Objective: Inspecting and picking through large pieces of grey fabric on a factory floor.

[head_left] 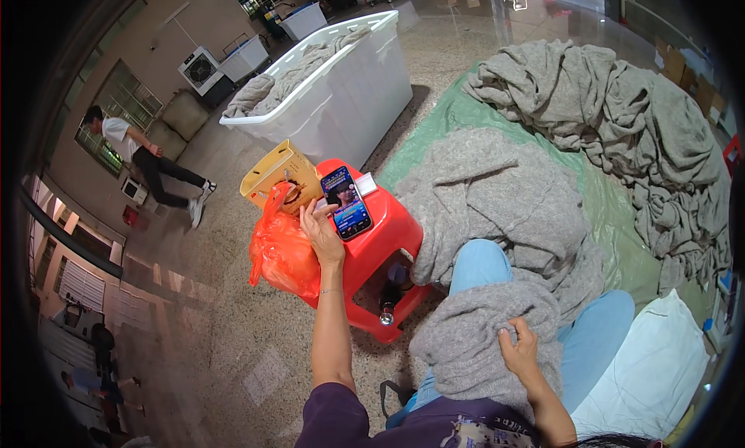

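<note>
My left hand (321, 229) reaches to a red plastic stool (388, 227), its fingers spread at the left edge of a phone (353, 215) with a lit screen. The phone lies tilted on the stool, beside a small white object (365, 185). A yellow paper box (279, 176) and an orange-red plastic bag (281, 246) are just left of my fingers. Across my lap lies a grey knitted piece (458, 331). My right hand (522, 351) has its fingers curled on that knit, pinching a bit of it between thumb and fingers.
Grey knit heaps (497, 188) cover a green sheet (442, 130) ahead and to the right. Beyond the stool stands a white bin (349, 98) holding grey knit. A person (143, 153) walks at the left. Beside my right leg rests a white sack (652, 362).
</note>
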Available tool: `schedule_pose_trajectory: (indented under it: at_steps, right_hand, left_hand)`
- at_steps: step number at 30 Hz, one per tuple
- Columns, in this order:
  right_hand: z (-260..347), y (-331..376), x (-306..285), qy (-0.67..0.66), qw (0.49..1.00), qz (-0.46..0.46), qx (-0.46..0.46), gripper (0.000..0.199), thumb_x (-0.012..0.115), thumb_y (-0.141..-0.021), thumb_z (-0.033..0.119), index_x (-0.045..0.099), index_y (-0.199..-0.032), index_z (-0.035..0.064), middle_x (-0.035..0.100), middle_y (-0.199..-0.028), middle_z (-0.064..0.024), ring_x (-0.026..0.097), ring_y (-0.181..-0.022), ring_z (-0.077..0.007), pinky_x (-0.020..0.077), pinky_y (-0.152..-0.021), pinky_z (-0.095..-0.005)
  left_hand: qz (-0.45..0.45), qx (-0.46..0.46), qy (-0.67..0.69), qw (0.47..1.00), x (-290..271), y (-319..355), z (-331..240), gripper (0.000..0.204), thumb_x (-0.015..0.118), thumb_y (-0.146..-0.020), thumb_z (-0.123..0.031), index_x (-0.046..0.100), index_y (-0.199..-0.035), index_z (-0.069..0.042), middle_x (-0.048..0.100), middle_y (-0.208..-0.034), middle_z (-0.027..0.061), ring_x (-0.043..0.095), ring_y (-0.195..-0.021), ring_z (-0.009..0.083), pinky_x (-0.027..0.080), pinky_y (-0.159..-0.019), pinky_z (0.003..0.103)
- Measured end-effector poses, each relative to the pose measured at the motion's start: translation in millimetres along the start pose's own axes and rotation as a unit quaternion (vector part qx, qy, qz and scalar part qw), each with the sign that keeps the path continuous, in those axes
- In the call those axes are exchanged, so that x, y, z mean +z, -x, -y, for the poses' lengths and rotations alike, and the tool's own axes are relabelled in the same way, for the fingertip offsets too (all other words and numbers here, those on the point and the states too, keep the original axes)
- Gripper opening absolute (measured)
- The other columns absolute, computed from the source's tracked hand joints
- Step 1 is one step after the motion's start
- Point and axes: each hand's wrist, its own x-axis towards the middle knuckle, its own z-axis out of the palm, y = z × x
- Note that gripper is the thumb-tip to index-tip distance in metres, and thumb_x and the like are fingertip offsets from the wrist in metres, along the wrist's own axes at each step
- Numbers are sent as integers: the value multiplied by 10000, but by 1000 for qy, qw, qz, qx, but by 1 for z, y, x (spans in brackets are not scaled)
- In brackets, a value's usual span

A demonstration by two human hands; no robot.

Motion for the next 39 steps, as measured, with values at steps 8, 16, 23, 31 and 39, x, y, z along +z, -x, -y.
schedule_pose_trajectory:
  at_steps: [8, 16, 23, 31, 39]
  right_hand:
    - [-1, 1, 0, -2, 1000, 5, 8, 175, 641, -801, 118, 576, -926, 16, 601, -697, -198, 592, -554, -333, 447, -529, -378]
    - [-3, 1, 1, -10, 1000, -10, 1, 182, 644, -801, 127, 573, -928, 17, 609, -710, -200, 619, -606, -354, 461, -550, -391]
    - [-2, 1, 0, 0, 1000, -4, -2, 178, 642, -802, 127, 570, -925, 19, 603, -698, -197, 607, -579, -344, 450, -535, -390]
    - [-1, 0, 0, 0, 1000, -4, 18, 172, 637, -805, 123, 569, -919, 14, 595, -683, -199, 601, -566, -343, 443, -528, -389]
    - [-2, -1, 1, -16, 1000, -11, -18, 161, 634, -809, 112, 568, -918, 14, 572, -638, -174, 549, -482, -273, 410, -485, -358]
  left_hand:
    - [5, 0, 14, 1000, 0, 0, 2, 727, 158, -998, -524, 690, -963, -30, 454, -1335, 218, 254, -1351, 374, 161, -1124, 462]
    - [4, -7, -5, 1000, 0, 1, 1, 753, 164, -988, -560, 696, -952, -28, 487, -1317, 183, 257, -1361, 340, 216, -1103, 428]
    - [-5, 0, 6, 1000, 1, 0, 2, 756, 158, -989, -558, 699, -950, -31, 486, -1319, 184, 258, -1359, 346, 204, -1107, 433]
    - [4, -9, -3, 1000, 0, 0, 1, 759, 153, -985, -566, 699, -950, -41, 482, -1321, 192, 264, -1355, 355, 164, -1114, 455]
    - [-1, 1, -1, 1000, 0, 0, 1, 765, 155, -981, -575, 697, -950, -36, 478, -1325, 198, 261, -1356, 354, 163, -1117, 452]
